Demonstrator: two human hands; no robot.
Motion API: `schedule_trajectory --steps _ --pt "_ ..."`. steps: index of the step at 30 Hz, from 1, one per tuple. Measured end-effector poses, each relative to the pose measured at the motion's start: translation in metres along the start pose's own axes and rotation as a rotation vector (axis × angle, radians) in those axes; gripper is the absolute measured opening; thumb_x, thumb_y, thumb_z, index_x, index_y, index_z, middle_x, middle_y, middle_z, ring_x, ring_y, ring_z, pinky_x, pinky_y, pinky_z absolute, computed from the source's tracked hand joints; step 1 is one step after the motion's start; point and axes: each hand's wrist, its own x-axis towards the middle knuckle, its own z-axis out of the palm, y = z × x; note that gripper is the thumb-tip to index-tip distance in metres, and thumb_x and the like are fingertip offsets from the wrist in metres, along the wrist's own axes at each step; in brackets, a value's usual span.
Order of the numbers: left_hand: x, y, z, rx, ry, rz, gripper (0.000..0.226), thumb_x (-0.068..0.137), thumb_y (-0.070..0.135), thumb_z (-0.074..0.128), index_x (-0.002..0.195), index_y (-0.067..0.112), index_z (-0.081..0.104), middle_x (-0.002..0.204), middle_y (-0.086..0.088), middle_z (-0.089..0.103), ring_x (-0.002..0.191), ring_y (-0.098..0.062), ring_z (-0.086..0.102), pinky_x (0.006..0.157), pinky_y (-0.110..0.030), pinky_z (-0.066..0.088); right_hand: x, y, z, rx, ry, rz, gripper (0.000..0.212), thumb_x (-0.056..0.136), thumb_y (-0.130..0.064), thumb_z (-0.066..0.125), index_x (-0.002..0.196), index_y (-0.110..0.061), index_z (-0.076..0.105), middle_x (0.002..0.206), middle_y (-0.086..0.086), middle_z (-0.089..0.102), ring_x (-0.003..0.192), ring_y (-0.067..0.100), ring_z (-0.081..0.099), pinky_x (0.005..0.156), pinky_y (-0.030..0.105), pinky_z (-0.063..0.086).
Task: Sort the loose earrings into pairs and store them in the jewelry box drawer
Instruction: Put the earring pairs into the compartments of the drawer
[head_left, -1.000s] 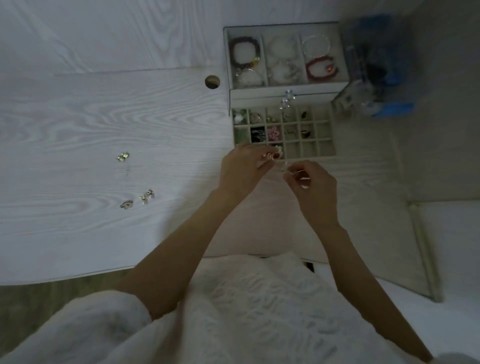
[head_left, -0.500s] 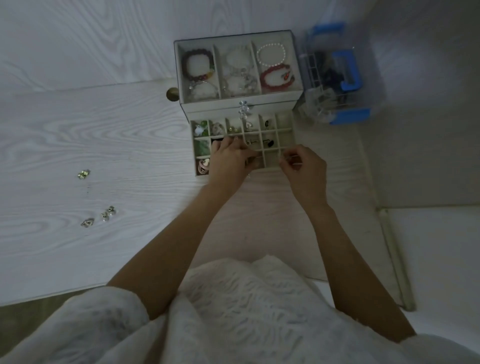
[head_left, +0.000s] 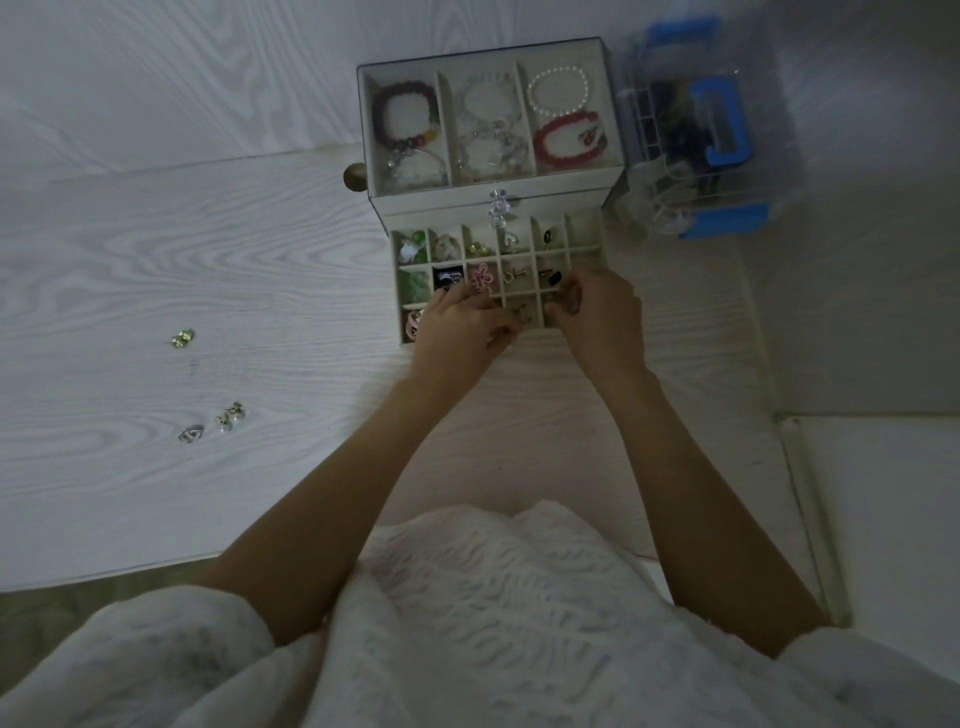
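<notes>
Stowing step: left hand and right hand, fingers curled, hover over the open drawer front cells; cannot tell what they pinch. Next, by judgement: fetch loose earrings lying well apart at 9 o'clock on the table.

The open drawer is covered along its near edge by the left hand and right hand; its far rows are left reachable from above; the right is blocked by a clear bin; open counter is left clear at left, apart from loose earrings.
</notes>
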Motion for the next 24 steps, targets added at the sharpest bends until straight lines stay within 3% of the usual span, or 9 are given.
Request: schedule_trajectory --steps 5,9,14,17,24 --pt "-0.001 -0.003 0.002 -0.011 0.024 0.012 0.008 0.068 0.022 0.078 0.074 0.025 0.074 0.066 0.004 0.070 0.066 -0.022 0.057 0.065 -0.027 0.042 -0.008 -0.001 -0.001 0.006 -0.028 -0.043 0.030 0.081 -0.016 0.069 0.108 -0.007 0.061 0.108 0.014 0.063 0.098 0.028 0.058 0.075 0.028 0.039" --pt "-0.006 -0.003 0.004 0.025 0.017 0.056 0.006 0.075 0.028 0.069 0.077 0.025 0.074 0.070 0.006 0.069 0.069 -0.021 0.057 0.064 -0.027 0.040 -0.021 -0.004 -0.007 -0.057 0.025 -0.109 0.023 0.087 -0.013 0.058 0.109 -0.008 0.062 0.110 0.013 0.060 0.098 0.031 0.054 0.073 0.026 0.033" --pt "-0.037 -0.021 -0.015 -0.005 0.159 0.040 0.017 0.084 0.030 0.057 0.090 0.022 0.071 0.083 0.003 0.069 0.078 -0.022 0.060 0.068 -0.032 0.040 -0.053 -0.039 -0.008 -0.095 0.044 -0.237 0.016 0.088 -0.012 0.054 0.101 -0.011 0.064 0.110 0.009 0.059 0.098 0.025 0.055 0.071 0.029 0.041" --pt "-0.077 -0.043 -0.037 -0.046 0.241 -0.102 0.015 0.085 0.028 0.059 0.091 0.020 0.071 0.079 0.003 0.070 0.073 -0.021 0.061 0.063 -0.030 0.047 -0.072 -0.069 0.013 -0.069 -0.087 -0.309 0.017 0.087 -0.012 0.054 0.099 -0.013 0.064 0.106 0.006 0.062 0.096 0.026 0.057 0.071 0.032 0.045" --pt "-0.203 -0.107 -0.083 -0.251 0.304 -0.826 0.011 0.086 0.025 0.064 0.094 0.022 0.070 0.082 0.004 0.070 0.069 -0.010 0.061 0.068 -0.030 0.052 -0.099 -0.150 0.086 -0.008 -0.484 -0.529 0.020 0.089 -0.016 0.055 0.107 -0.018 0.065 0.103 0.000 0.067 0.093 0.019 0.062 0.076 0.032 0.051"
